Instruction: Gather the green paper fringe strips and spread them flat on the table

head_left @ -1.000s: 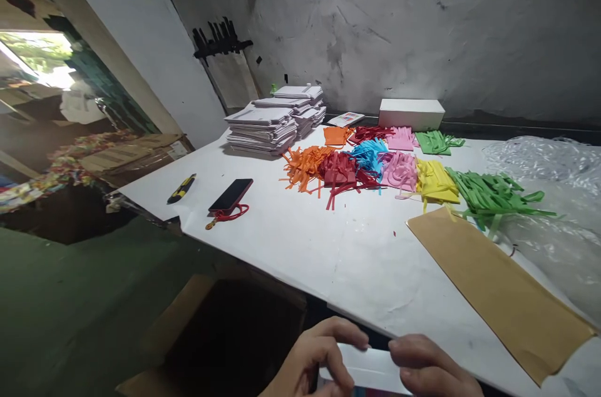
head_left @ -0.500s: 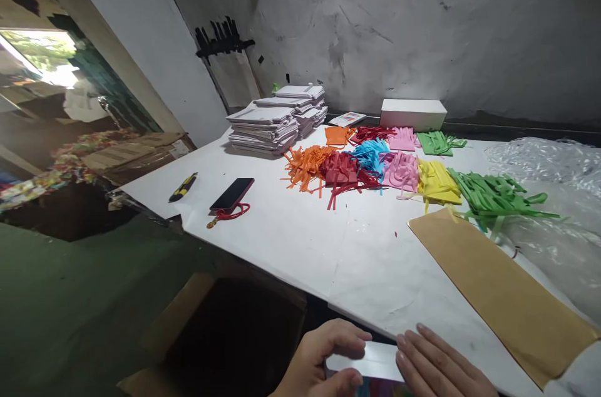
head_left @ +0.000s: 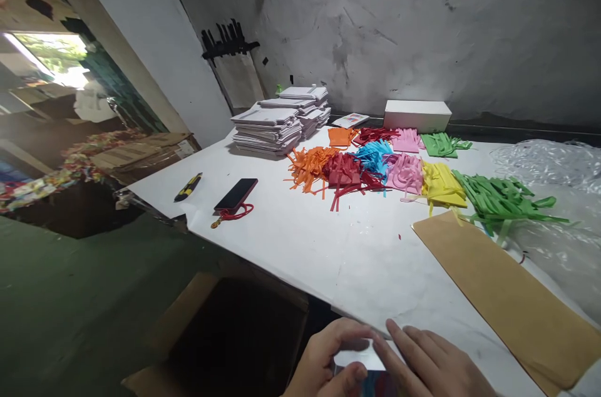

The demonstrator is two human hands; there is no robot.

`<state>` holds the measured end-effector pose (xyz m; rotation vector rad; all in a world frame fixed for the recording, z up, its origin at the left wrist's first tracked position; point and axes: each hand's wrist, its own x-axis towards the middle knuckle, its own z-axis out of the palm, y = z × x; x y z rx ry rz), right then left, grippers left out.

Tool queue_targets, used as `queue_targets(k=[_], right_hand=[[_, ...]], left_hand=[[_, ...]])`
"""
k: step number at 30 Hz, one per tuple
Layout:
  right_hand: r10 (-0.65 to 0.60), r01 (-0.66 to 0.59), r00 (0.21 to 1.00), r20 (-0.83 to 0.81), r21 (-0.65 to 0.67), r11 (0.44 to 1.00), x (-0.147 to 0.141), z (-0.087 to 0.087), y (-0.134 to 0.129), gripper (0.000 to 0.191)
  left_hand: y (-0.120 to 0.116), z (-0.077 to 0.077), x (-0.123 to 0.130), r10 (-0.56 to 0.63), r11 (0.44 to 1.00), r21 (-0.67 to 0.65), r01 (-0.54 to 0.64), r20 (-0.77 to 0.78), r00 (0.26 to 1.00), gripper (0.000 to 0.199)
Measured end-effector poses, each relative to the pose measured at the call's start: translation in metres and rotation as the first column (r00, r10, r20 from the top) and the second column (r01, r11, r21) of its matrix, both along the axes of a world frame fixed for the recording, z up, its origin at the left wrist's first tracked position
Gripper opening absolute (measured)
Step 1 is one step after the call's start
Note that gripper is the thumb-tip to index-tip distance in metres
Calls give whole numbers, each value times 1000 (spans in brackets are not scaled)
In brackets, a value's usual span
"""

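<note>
At the bottom of the view, by the table's front edge, my left hand (head_left: 331, 356) curls its thumb and fingers round the left end of a white-topped packet (head_left: 359, 356). Something blue and dark red shows below the packet's white strip. My right hand (head_left: 429, 359) lies over the packet's right part, its fingers stretched out and fingertips near those of my left hand. Beyond the hands, bundles of cut paper strips lie on the white table (head_left: 300, 240): orange (head_left: 312, 165), red (head_left: 345, 170), blue (head_left: 373, 156), pink (head_left: 404, 173), yellow (head_left: 444, 184) and green (head_left: 509, 200).
Stacked white packets (head_left: 267, 128) stand at the back left, a white box (head_left: 417, 115) by the wall. A phone (head_left: 236, 195) and a yellow-black cutter (head_left: 188, 187) lie at left. Brown cardboard (head_left: 502, 297) and clear plastic (head_left: 554, 165) are at right. An open carton (head_left: 183, 309) sits below.
My right hand has slid left across the packet, covering more of its white strip. My left hand keeps its hold. The whole view has shifted slightly.
</note>
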<state>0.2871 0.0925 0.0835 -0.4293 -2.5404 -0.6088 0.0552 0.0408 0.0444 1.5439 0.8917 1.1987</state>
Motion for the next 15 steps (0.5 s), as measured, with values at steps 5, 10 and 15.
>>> queue_targets(k=[5, 10, 15], right_hand=[[-18, 18, 1000, 22, 34, 999, 8, 0, -1, 48], [5, -5, 1000, -23, 11, 1000, 10, -6, -3, 45], [-29, 29, 999, -37, 16, 999, 5, -7, -4, 38]], left_hand=[[-2, -4, 2, 23, 998, -63, -25, -26, 999, 33], [-6, -23, 5, 66, 994, -84, -68, -31, 997, 33], [-4, -15, 7, 129, 991, -32, -132, -72, 989, 30]])
